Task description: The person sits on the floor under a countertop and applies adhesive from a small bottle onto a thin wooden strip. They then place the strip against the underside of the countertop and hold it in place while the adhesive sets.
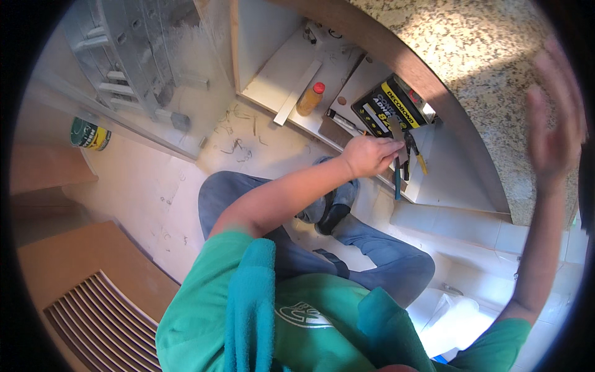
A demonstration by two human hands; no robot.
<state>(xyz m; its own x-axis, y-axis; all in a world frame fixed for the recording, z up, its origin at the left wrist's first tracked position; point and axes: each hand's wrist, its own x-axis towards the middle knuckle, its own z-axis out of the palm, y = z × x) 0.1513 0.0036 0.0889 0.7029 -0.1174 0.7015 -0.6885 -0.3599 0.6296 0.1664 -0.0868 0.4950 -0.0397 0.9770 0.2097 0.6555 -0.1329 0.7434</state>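
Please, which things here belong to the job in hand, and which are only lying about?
Probably in use, near the left hand: hand tools; black can.
Apparently just lying about: red-capped bottle; white strip; green-and-yellow tin.

There are two hands (370, 156), one red-capped bottle (308, 101), one rectangular can (372, 106), one round green tub (85, 134), one metal ladder (119, 75), one slatted panel (142, 257) and one speckled counter (480, 68).

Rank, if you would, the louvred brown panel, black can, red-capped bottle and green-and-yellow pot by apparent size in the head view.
1. Louvred brown panel
2. Black can
Unranked, last: red-capped bottle and green-and-yellow pot, too alike in length.
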